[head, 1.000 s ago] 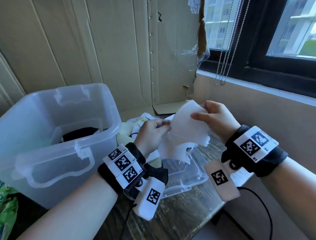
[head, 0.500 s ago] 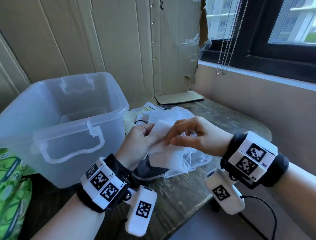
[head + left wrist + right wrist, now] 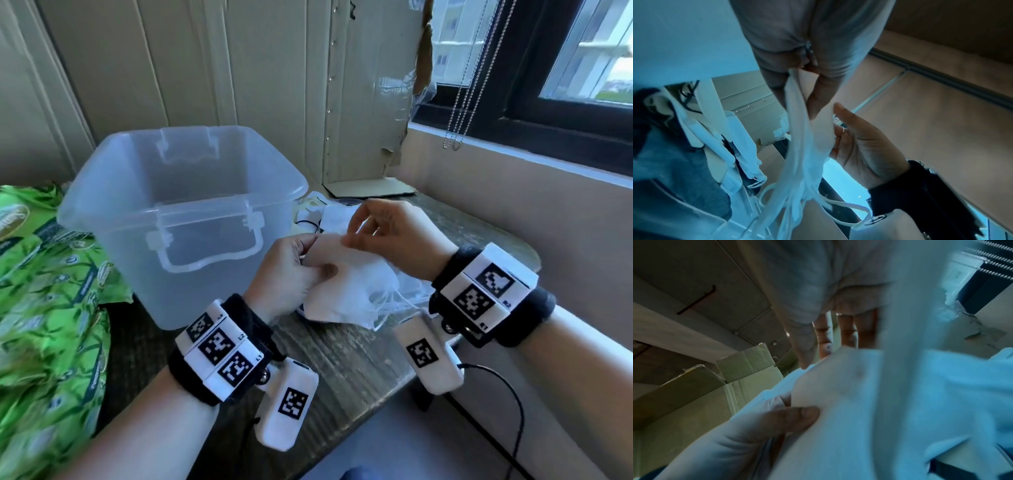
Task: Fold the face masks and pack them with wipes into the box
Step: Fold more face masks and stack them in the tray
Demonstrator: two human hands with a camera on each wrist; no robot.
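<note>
A white face mask (image 3: pixel 349 281) hangs between both hands just above the table, its ear loops dangling at its lower right. My left hand (image 3: pixel 294 270) pinches its left edge, thumb on top. The right hand (image 3: pixel 387 233) pinches the upper edge with thumb and forefinger. In the left wrist view the mask (image 3: pixel 807 146) hangs from the left fingers, with the right hand (image 3: pixel 859 146) beside it. The right wrist view is filled by the blurred mask (image 3: pixel 869 402) and the left thumb (image 3: pixel 797 417). The clear plastic box (image 3: pixel 185 219) stands left of the hands. Green wipe packs (image 3: pixel 44 291) lie at far left.
More masks (image 3: pixel 315 212) are piled on the wooden table (image 3: pixel 359 359) behind the hands, some on a clear lid. Cardboard (image 3: pixel 370 96) leans against the back wall. A window sill (image 3: pixel 513 164) and bead chain (image 3: pixel 459 113) are at right. A black cable (image 3: pixel 507 394) hangs off the table's near edge.
Both hands have come down toward the table with the mask, and it has been folded over smaller. My view has dropped, bringing the wipe packs into sight.
</note>
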